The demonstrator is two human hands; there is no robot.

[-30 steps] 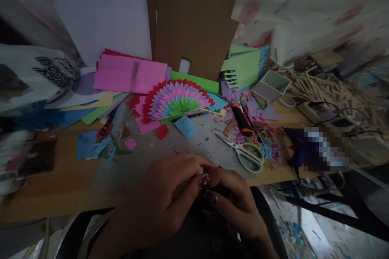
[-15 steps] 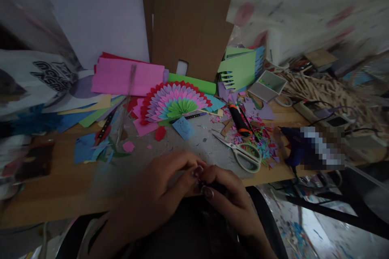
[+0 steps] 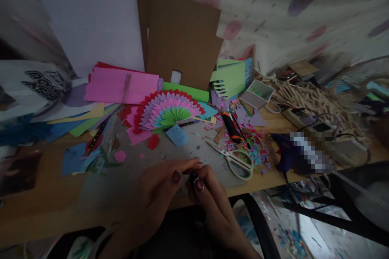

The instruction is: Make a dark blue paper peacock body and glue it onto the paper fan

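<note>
My left hand (image 3: 159, 188) and my right hand (image 3: 209, 198) meet at the front edge of the worktop. The fingers of both are bent inward and pinched close together, fingertip to fingertip. Whatever lies between them is too dark and small to make out. Beyond the hands sits a layered paper fan (image 3: 172, 109) in red, purple, pink, blue and green. A small blue paper piece (image 3: 177, 136) lies in front of it. To the right of my right hand rest white-handled scissors (image 3: 240, 164), blades pointing left.
An orange-and-black handled tool (image 3: 232, 127) lies by colourful paper scraps (image 3: 258, 149). A blue glue gun (image 3: 284, 151) is at the right. Pink paper (image 3: 121, 85) and cardboard (image 3: 182, 32) stand behind; a green strip-cut sheet (image 3: 229, 79) and a small open box (image 3: 257, 93) are farther right.
The view has shifted, so the table's things appear a little farther left and lower. My left thumb has drawn back slightly from my right fingers. Both hands stay close together.
</note>
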